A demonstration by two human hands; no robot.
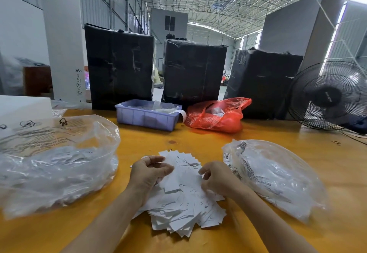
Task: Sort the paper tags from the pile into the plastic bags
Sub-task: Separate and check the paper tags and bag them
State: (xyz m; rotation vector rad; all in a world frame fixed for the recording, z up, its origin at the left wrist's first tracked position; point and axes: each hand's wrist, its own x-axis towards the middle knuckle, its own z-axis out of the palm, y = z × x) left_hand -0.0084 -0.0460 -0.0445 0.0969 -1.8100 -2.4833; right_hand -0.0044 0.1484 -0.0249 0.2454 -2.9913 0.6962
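Paper tags (pixel 184 209) lie piled on the bench (pixel 198 133) between two clear plastic bags (pixel 57 165), my left hand (pixel 148 171) gripping a gathered few and my right hand (pixel 215 177) pinching one, apparently for sorting.

Head-worn view, facing forward-down, close over table (pixel 151 145)
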